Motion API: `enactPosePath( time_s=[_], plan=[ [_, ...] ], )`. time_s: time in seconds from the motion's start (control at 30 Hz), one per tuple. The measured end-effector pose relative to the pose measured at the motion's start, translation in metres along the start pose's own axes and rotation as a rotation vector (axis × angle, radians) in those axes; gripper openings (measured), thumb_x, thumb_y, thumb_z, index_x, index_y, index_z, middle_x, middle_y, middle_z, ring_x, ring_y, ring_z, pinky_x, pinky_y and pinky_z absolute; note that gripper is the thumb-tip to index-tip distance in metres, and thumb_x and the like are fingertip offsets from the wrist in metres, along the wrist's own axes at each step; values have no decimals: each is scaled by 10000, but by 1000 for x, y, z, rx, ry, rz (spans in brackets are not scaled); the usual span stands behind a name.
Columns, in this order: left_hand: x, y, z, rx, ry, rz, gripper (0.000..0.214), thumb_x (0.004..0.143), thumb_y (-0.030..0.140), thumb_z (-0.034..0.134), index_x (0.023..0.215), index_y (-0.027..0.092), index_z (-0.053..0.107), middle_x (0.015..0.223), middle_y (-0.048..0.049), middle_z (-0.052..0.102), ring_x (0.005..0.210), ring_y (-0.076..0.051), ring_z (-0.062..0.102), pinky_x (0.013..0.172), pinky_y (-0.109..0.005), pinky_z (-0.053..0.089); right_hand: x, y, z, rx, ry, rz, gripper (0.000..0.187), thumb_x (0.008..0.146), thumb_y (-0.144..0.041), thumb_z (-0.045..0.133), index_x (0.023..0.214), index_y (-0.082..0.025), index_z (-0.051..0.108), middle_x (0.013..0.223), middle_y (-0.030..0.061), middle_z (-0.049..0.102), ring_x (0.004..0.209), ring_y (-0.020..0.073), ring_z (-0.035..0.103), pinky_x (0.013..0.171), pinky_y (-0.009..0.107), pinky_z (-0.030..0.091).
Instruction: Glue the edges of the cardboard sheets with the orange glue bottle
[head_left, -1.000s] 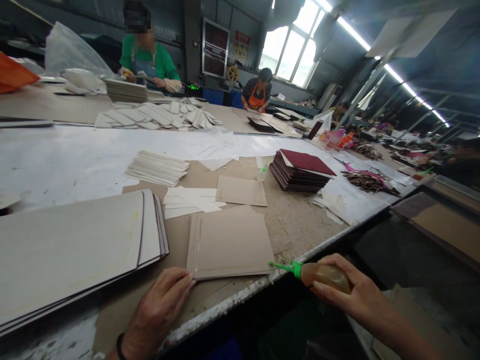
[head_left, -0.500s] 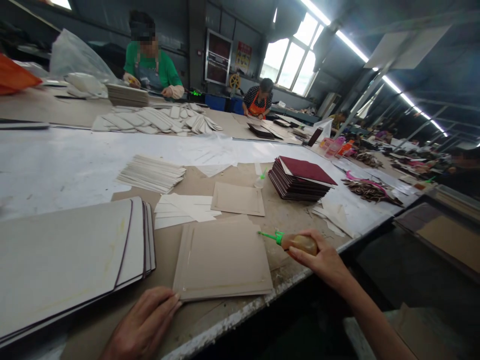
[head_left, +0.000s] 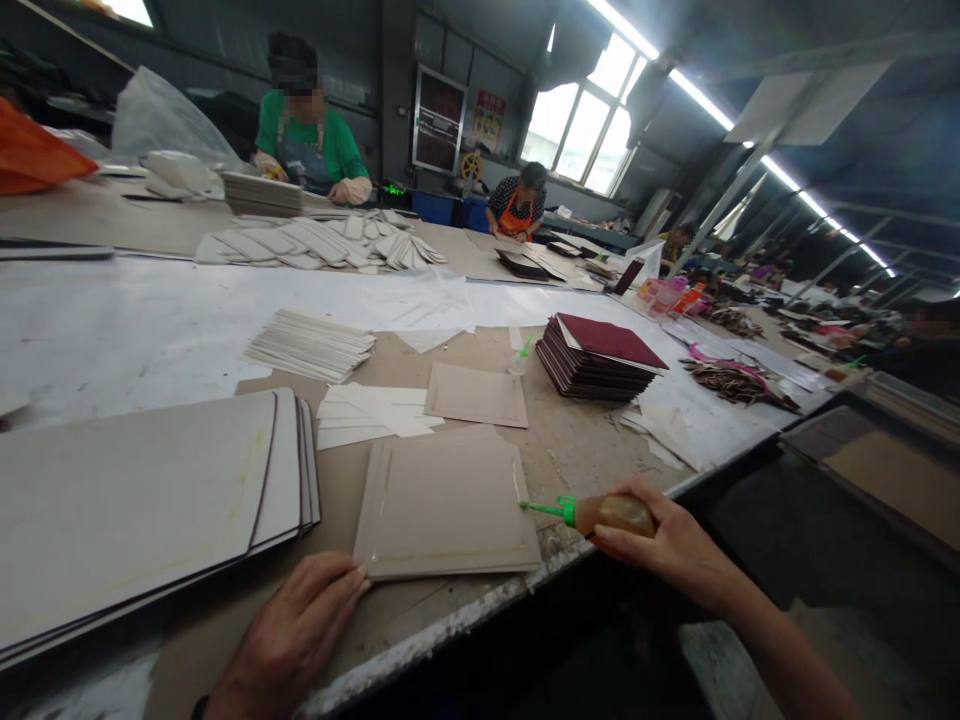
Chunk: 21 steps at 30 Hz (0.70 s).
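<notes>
The long worktop [head_left: 592, 450] has bare room right of one square grey-brown cardboard panel [head_left: 446, 505] lying at its near edge. The left hand [head_left: 296, 630], fingers flat, touches the panel's near-left corner. The right hand [head_left: 667, 545] is clamped on one green-nozzled amber glue bottle [head_left: 611, 512], tip beside the panel's right edge.

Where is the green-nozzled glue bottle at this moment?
In the head view, the glue bottle is in the right hand at the near edge of the table, its green nozzle pointing at the right side of the grey board.
</notes>
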<state>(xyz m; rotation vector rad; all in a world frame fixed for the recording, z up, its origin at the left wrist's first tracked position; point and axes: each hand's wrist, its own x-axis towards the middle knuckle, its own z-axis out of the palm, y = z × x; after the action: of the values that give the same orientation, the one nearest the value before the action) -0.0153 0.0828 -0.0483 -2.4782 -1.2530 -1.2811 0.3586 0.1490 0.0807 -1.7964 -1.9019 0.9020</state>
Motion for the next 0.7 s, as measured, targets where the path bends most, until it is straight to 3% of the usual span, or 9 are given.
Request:
enactPosePath(
  time_s=[0.27, 0.37, 0.43, 0.57, 0.7],
  plan=[
    [11, 9, -1, -26, 81, -41, 165, 903, 137, 473, 965, 166, 623, 873, -57, 605, 825, -146, 600, 741, -236, 543, -32, 2, 0, 55, -27, 58, 325, 670, -455, 670, 874, -221, 572, 682, -20, 624, 608, 170, 583, 510, 250, 445],
    [10, 10, -2, -36, 79, -57, 158, 897, 128, 479, 946, 165, 625, 868, -57, 602, 821, -146, 597, 739, -235, 539, -43, 6, 3, 99, -30, 61, 341, 657, -459, 692, 875, -219, 585, 702, -12, 639, 645, 180, 599, 562, 265, 466],
    [9, 10, -3, -44, 74, -62, 156, 904, 141, 476, 952, 160, 624, 870, -60, 599, 828, -146, 593, 745, -231, 537, -47, 11, 9, 245, 62, 90, 383, 656, -468, 705, 923, -219, 591, 771, 9, 671, 692, 198, 621, 607, 289, 484],
    [7, 9, -1, -59, 90, -53, 173, 919, 159, 456, 970, 153, 621, 868, -66, 599, 826, -142, 593, 743, -214, 532, -38, 24, 32, 776, 279, 145, 455, 737, -551, 607, 1048, -219, 608, 1052, 74, 684, 969, 277, 633, 783, 383, 512],
    [2, 6, 3, -44, 89, -53, 193, 927, 162, 435, 972, 146, 622, 891, -73, 605, 852, -142, 600, 780, -204, 523, -8, 26, 54, 997, 267, 132, 399, 739, -529, 629, 1009, -235, 644, 1074, 45, 686, 1067, 259, 596, 892, 375, 478]
  ],
)
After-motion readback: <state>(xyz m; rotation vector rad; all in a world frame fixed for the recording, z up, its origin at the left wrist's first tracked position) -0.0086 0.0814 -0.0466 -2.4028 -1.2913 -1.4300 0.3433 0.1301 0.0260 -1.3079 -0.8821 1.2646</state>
